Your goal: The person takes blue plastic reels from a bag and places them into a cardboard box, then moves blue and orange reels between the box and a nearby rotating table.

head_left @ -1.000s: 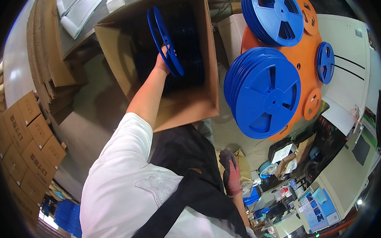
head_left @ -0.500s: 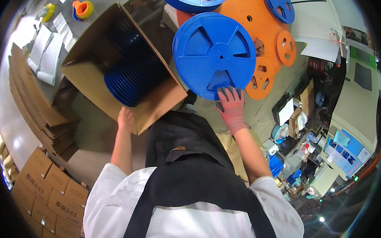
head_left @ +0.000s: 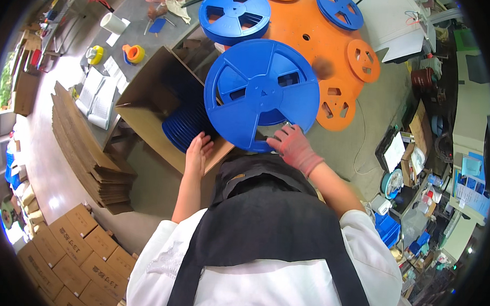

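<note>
A red-gloved right hand [head_left: 295, 147] grips a bright blue reel [head_left: 264, 94], its round face cut by three wide windows; the bare left hand [head_left: 200, 150] is loosely spread nearby.

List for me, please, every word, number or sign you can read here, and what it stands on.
Stacked brown cartons: large dark printing on their sides, not copied out here.
Open papers at left: too small to read.
Blue-and-white sheet at right: too small to read.
Large blue reel: no readable text.
</note>
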A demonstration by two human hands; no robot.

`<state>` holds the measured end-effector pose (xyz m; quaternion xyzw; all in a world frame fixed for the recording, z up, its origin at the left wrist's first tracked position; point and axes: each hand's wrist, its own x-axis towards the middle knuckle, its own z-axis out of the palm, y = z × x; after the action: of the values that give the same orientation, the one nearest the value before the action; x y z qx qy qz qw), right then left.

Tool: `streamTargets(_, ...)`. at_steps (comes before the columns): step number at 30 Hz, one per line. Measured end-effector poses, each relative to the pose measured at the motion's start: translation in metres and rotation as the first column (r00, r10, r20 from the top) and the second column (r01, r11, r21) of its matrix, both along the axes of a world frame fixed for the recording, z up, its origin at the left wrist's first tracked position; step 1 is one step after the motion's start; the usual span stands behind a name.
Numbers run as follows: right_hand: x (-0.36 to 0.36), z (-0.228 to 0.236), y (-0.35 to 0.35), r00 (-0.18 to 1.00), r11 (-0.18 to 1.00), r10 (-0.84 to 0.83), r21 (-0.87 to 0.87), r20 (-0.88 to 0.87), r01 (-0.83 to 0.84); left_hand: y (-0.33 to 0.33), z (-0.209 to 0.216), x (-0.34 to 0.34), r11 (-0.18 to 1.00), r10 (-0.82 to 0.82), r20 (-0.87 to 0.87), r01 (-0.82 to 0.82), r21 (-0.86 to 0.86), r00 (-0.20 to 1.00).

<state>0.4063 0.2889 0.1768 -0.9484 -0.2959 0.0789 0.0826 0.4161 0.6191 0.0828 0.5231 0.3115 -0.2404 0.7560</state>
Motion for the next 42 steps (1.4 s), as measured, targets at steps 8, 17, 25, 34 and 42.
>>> streamTargets(8,-0.031,0.068,-0.001,0.997,0.995,0.060,0.081,0.039,-0.063,-0.026,0.090,0.065,0.969,0.120,0.271,-0.053,-0.243,0.955)
streamTargets(17,-0.027,0.104,0.012,0.995,0.975,0.032,0.217,0.094,-0.052,0.004,0.081,0.044,0.922,0.289,0.305,-0.178,-0.345,0.908)
streamTargets(25,-0.019,0.117,0.025,0.970,0.958,-0.064,0.287,0.235,-0.006,0.015,0.075,0.030,0.873,0.422,0.271,-0.306,-0.381,0.865)
streamTargets(34,-0.013,0.116,0.039,0.915,0.960,-0.154,0.277,0.372,0.049,0.015,0.118,0.036,0.874,0.438,0.307,-0.321,-0.364,0.845)
streamTargets(42,-0.014,0.118,0.054,0.938,0.960,-0.004,0.263,0.346,-0.094,0.032,0.130,0.032,0.856,0.462,0.290,-0.335,-0.394,0.838)
